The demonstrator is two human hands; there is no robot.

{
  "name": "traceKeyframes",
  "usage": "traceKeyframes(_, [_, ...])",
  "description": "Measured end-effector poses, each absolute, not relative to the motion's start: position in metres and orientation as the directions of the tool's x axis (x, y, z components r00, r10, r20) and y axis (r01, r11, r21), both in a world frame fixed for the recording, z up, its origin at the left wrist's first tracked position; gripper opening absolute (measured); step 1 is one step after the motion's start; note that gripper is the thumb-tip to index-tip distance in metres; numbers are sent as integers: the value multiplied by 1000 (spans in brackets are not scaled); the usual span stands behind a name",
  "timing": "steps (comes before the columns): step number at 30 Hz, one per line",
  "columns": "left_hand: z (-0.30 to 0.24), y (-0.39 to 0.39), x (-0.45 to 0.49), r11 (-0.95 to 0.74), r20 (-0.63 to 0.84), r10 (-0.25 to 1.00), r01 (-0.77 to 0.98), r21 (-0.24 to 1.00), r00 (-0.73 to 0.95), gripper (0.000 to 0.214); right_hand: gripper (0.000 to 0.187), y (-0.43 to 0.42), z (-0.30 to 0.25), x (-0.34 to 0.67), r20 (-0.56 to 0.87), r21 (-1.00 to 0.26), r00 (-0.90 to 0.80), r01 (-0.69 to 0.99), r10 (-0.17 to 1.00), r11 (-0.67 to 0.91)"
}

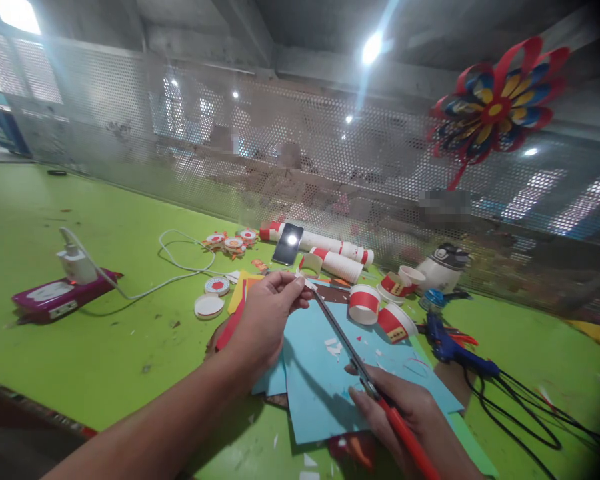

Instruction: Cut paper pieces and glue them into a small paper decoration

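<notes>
Pinched between the fingers of my left hand [275, 310] is a small white paper piece [309, 283], held above the middle of the table. My right hand [400, 410] grips a pair of scissors [343, 333] with red handles. The long blades point up and left, and their tips reach the white piece; whether they touch it I cannot tell. Beneath both hands lie light blue paper sheets [310, 413], strewn with white cuttings [333, 347]. Yellow paper [237, 293] and red paper [229, 331] stick out behind my left wrist.
Cut red-and-white paper cups [364, 305] stand right of the sheets, near a blue glue gun [455, 350] with black cable. A phone [287, 245] and stacked cups [335, 245] lie behind. At left, a purple power strip [63, 297] holds a charger. A perforated screen [300, 147] borders the table.
</notes>
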State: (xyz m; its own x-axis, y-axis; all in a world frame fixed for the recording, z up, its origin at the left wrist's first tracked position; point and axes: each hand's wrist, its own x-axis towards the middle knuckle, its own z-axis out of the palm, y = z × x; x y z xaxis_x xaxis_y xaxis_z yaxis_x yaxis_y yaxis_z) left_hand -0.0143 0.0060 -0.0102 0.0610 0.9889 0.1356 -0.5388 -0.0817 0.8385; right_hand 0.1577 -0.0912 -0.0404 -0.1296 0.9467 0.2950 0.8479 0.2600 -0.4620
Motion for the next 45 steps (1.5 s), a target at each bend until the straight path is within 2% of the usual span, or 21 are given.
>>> traceKeyframes(7, [-10, 7, -16, -90, 142, 988, -531, 842, 59, 11, 35, -91, -37, 156, 261, -510, -148, 818, 954, 266])
traceKeyframes(13, [-11, 11, -19, -91, 168, 979, -481, 872, 118, 11, 39, -95, -36, 165, 229, -611, -70, 766, 971, 199])
traceKeyframes(19, [-6, 14, -26, -53, 163, 962, -436, 899, 220, 11, 57, -97, -25, 166, 127, -700, -204, 675, 971, 234])
traceKeyframes(31, [-4, 19, -32, -27, 168, 940, -427, 904, 298, 9, 59, -98, -19, 169, 156, -703, -229, 658, 961, 271])
traceKeyframes(35, [-3, 18, -32, -23, 163, 939, -417, 909, 304, 10, 54, -98, -18, 170, 161, -667, -280, 676, 946, 313])
traceKeyframes(40, [-4, 19, -33, -26, 173, 931, -414, 910, 322, 11, 43, -98, -18, 171, 191, -685, -300, 641, 935, 346])
traceKeyframes(45, [-6, 21, -34, -13, 171, 922, -413, 911, 348, 10, 43, -98, -20, 171, 193, -665, -292, 663, 937, 343])
